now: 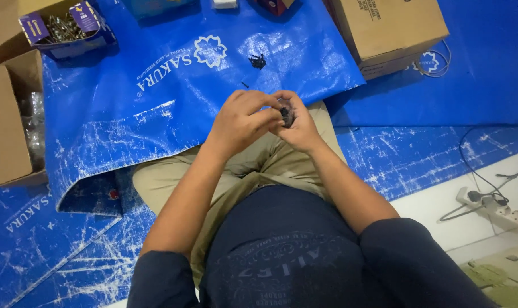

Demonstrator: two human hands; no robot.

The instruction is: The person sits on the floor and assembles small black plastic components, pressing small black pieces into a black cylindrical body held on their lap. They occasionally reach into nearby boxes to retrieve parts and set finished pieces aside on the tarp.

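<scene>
Both hands meet over the person's lap, fingertips pressed together around a small black part (286, 116). The left hand (242, 122) curls its fingers (258, 101) over the top of the piece and pinches it from the near side. The right hand (298, 126) closes on it from the other side, its fingers wrapped round so that only a dark sliver of the part shows between the 2 hands. What kind of part it is cannot be told; it is too small and mostly covered.

Just beyond the fingertips, on the blue tarpaulin (156, 114), lies a little heap of black pieces (258, 60), with 1 stray black bit (245, 85) between the heap and the hands. Under the hands are the person's khaki trousers (253, 162), legs folded.

Farther out past the fingers to the left stands an open purple box of metal clips (65, 27), and beside it at the left edge an open cardboard carton (8, 122). Past the fingers to the right sits a closed cardboard box (387, 31). Well off to the right of the right hand, a white power strip (507, 215) with black cables lies on the pale floor.
</scene>
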